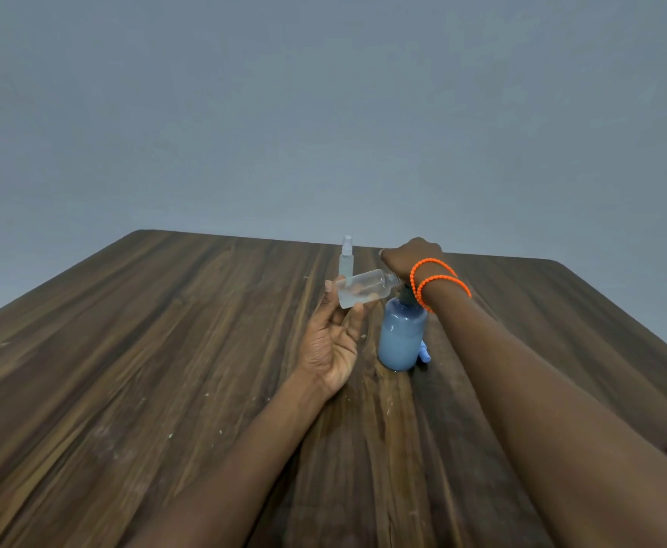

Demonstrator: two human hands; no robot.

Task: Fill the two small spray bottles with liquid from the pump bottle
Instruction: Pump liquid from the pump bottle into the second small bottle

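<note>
Pump bottle stands upright under my right hand pressing its pump, while my left hand pinches an uncapped spray bottle lying sideways, neck toward the nozzle.

Single view from my head, facing forward and down across the table toward its far edge, both my forearms close below, grey wall filling the upper half
</note>
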